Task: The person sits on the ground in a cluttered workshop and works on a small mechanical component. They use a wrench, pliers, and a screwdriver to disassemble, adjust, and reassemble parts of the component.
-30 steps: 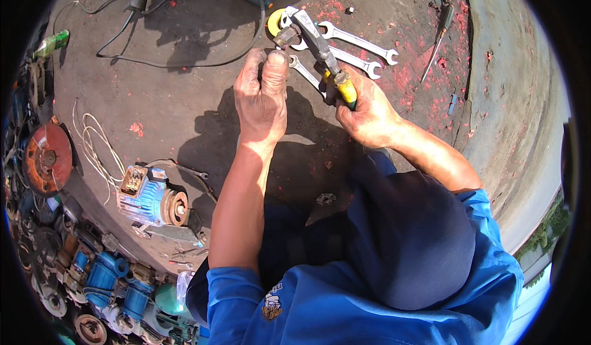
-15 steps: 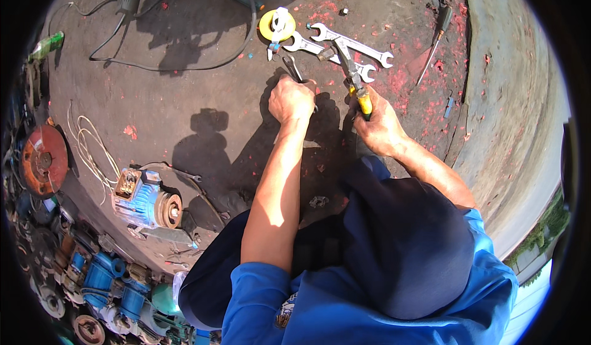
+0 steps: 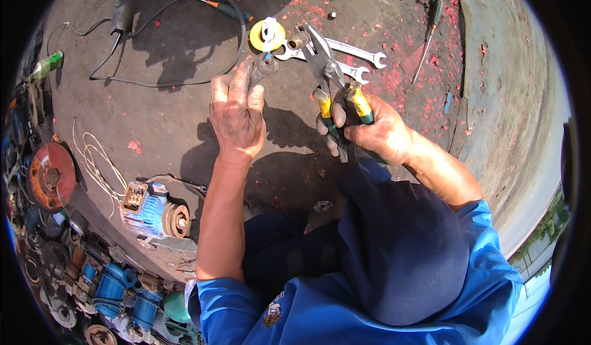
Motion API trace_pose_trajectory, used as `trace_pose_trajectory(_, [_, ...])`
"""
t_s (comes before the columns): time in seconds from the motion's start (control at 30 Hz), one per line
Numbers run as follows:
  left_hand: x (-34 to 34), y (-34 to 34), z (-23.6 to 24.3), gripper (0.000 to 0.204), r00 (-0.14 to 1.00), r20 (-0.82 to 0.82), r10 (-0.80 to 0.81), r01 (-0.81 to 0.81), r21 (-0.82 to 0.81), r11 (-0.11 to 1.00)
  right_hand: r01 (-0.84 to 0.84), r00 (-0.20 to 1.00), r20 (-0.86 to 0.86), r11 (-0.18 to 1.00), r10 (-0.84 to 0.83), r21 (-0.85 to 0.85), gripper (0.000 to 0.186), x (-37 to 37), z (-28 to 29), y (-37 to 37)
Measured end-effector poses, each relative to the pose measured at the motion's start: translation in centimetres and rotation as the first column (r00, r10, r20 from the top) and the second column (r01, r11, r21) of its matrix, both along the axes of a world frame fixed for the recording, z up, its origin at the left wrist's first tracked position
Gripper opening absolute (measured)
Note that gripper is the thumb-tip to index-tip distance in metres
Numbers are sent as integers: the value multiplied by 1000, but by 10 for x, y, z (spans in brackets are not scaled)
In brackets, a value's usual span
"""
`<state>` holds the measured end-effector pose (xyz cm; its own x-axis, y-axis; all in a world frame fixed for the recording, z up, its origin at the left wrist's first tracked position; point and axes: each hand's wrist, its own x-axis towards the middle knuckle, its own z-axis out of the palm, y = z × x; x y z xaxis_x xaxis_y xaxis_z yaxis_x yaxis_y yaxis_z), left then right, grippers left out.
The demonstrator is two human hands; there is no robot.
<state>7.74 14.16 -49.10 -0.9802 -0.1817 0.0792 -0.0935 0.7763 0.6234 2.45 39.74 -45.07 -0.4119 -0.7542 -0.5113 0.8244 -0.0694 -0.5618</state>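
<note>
My left hand is raised left of centre, with a dark metal wrench between its forefinger and thumb; most of the handle is hidden. My right hand grips pliers with yellow and green handles. Their handles and jaws are spread apart. Beside the jaw tips is a short rusty cylindrical piece; whether the jaws touch it I cannot tell. Two silver open-ended wrenches lie under and beyond the pliers. A yellow tape roll with something white on it lies just past my left fingertips.
A corded power tool and a screwdriver lie far left, another screwdriver at the right. A blue electric motor stands at left near a red disc. Several motors and parts crowd the lower left.
My left hand has moved left and turned, taking the dark wrench with it. The pliers in my right hand have shifted left and spread wider; the rusty piece has also moved left.
</note>
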Motion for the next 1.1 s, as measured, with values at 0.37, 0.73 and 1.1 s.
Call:
trace_pose_trajectory(0.37, [-17, -17, 25, 45, 955, -223, -196, 185, -70, 980, -145, 987, 46, 978, 153, -147, 24, -4, 14, -4])
trace_pose_trajectory(0.73, [-8, -54, 37, 46, 903, -266, -336, 271, -251, 929, -292, 951, 83, 953, 298, -81, 24, -5, 22, -13])
trace_pose_trajectory(1.1, [5, -56, 28, 37, 892, -323, -317, 232, -275, 933, -290, 952, 75, 954, 296, -79, 26, 4, 23, -25])
